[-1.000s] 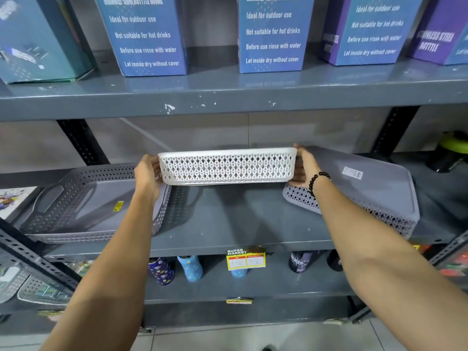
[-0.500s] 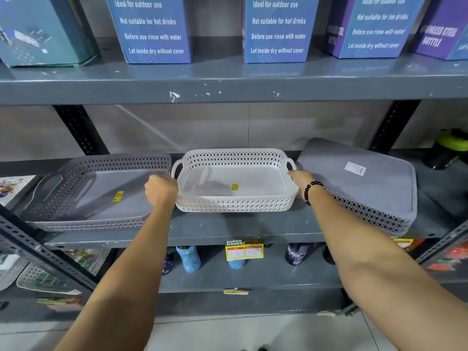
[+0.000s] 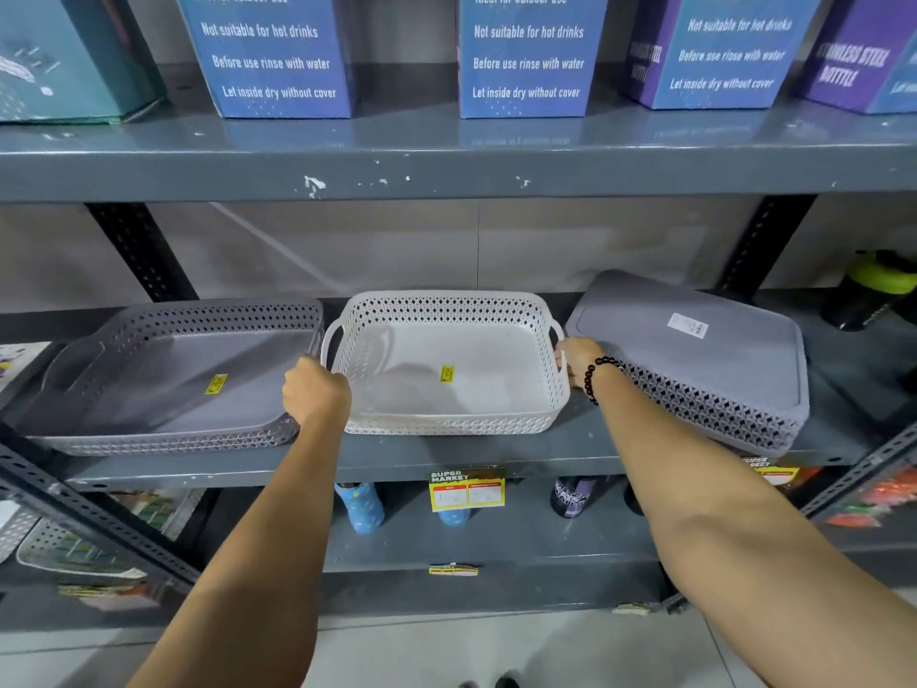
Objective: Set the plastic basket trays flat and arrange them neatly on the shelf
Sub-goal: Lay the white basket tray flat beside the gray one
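White basket tray (image 3: 449, 369), holding only a yellow sticker (image 3: 447, 373), is sitting flat mid-shelf (image 3: 446, 456). Left hand (image 3: 316, 392) and right hand (image 3: 578, 361) are clamping its side rims.

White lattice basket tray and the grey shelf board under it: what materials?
White lattice basket tray: looks like moulded plastic, matte, with uniform diamond perforations and a smooth solid floor. Grey shelf board: probably painted metal, semi-gloss; a similar board above shows chipped paint.

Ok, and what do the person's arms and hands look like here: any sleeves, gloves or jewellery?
Both forearms are bare, with no sleeves in view and no gloves. The right hand has a bracelet of round black beads at the wrist. The left hand shows no ring, watch or band.
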{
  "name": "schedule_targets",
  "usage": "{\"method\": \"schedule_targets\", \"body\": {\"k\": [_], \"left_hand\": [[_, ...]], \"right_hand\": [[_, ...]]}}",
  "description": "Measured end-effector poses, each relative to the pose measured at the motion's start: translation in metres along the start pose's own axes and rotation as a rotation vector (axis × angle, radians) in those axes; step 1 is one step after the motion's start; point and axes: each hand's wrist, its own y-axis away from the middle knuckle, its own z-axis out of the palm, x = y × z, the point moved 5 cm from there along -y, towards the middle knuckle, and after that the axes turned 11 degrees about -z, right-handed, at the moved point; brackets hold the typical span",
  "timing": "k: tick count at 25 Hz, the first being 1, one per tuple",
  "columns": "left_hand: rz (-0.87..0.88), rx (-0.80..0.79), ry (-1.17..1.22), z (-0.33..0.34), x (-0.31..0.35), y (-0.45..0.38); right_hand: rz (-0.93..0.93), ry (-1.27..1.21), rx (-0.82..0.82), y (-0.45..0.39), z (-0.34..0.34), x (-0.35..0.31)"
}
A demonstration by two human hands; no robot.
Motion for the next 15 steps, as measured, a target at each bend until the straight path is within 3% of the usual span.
{"method": "schedule_targets", "body": {"k": [8,15], "left_hand": [[0.112,0.029,-0.231,0.005,-0.006,0.0],[0.156,0.059,-0.298,0.0,-0.002,0.006]], "right_hand": [[-0.011,0.026,0.0,0.003,0.004,0.0],[-0.034,0.041,0.031,0.013,0.006,-0.003]]}}
